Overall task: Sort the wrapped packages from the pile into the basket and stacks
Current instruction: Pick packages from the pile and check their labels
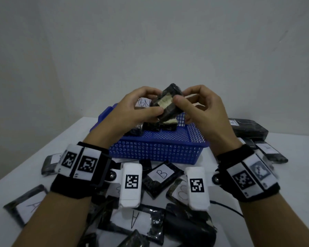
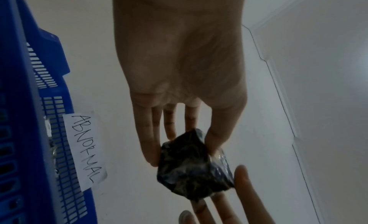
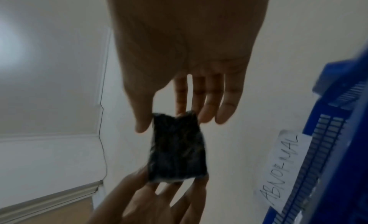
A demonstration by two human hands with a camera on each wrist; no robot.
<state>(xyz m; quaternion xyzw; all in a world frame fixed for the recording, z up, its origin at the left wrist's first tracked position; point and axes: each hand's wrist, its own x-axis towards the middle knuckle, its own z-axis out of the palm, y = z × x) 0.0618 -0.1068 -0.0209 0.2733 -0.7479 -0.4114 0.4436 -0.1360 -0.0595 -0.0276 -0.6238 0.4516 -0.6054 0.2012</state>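
Left hand point(image 1: 132, 111) and right hand point(image 1: 200, 106) both pinch one black wrapped package point(image 1: 169, 102) above the blue basket point(image 1: 157, 150). Turn its label up and read it before dropping; basket's tag reads ABNORMAL

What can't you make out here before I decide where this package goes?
- Held package: its label is creased and too small to read in head view; both wrist views show only dark wrap.
- Basket contents: the left hand and right hand hide most.
- Pile: wrist bands cover several labels.
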